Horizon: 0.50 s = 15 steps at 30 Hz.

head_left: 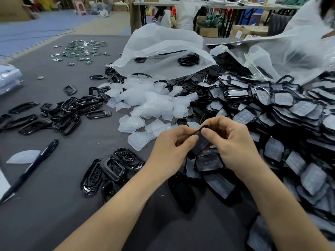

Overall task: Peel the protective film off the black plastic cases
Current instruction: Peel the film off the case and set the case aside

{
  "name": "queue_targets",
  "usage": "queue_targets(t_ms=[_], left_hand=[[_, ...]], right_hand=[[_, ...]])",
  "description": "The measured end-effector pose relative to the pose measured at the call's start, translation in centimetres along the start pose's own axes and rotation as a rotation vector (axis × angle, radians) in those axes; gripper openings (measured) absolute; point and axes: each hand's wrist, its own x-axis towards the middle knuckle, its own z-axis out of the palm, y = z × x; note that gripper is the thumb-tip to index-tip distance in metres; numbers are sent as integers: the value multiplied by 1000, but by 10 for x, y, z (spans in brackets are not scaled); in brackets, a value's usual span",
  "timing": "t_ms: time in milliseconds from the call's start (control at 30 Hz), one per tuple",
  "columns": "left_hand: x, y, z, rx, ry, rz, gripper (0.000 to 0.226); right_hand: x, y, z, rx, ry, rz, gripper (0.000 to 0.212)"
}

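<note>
A black plastic case (200,142) is held between both hands above the grey table (54,187). My left hand (170,151) grips its left side, thumb and forefinger at the top edge. My right hand (233,142) pinches the same top edge from the right. Whether film is lifting there I cannot tell. A big heap of film-covered black cases (281,115) fills the right side. Peeled translucent films (150,104) are piled in the middle. Bare glossy cases (112,171) lie just left of my hands, with more (59,115) farther left.
A black pen (30,169) lies at the left near a single film (23,156). An open white plastic bag (163,51) sits behind the film pile. Small shiny metal parts (81,49) are scattered at the far left. Another person in white (311,20) is at the far right.
</note>
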Motion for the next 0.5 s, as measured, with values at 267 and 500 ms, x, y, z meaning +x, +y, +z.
queue_targets(t_ms=[267,500], left_hand=[[-1,2,2,-30,-42,-10,41],[-2,3,2,-7,-3,-27,36]], right_hand=[[2,-1,-5,17,62,-13,16],[0,2,-3,-17,48,-23,13]])
